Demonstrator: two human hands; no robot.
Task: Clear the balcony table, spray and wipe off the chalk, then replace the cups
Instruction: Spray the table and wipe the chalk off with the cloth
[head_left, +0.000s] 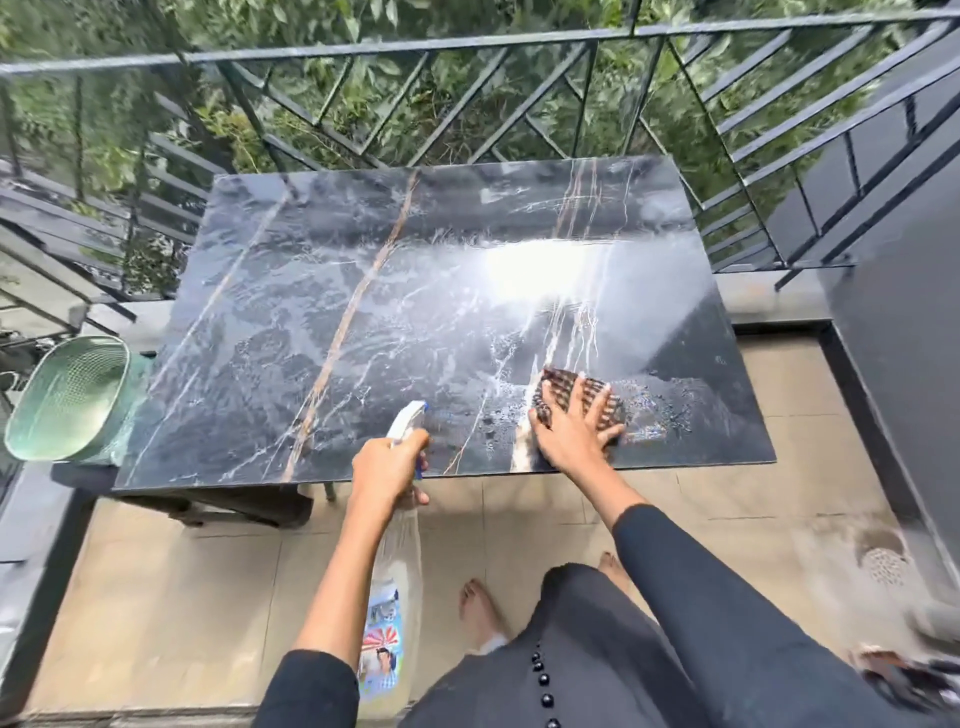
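Head view: right hand (571, 434) flat on checked cloth (584, 395) at 4 o'clock of table (311, 291), left hand (387, 462) gripping spray bottle (397, 582), label blurred.

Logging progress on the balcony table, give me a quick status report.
Left hand gripping spray bottle at near edge. Right hand flat on cloth, wiping wet table. No cups on top; green basket beside left edge.

Your right hand (571, 431) presses a checked cloth (582, 400) flat on the wet tabletop (363, 312); your left hand (387, 467) grips the spray bottle (395, 597).
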